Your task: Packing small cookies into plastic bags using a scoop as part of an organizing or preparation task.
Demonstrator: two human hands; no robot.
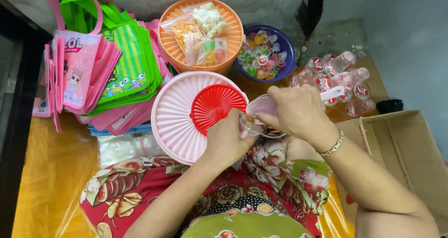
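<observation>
Small clear bag (247, 125) pinched btwn both hands, left (227, 137) & right (298, 113), over lap.

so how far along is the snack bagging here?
Done: a few filled clear bags lie in the orange basket. In hand: the left hand holds a small clear plastic bag open while the right hand works at its mouth, over a small bowl. Left: the blue bowl of wrapped jelly cups, the small clear bottles and the stack of pink and green tote bags sit untouched.
</observation>
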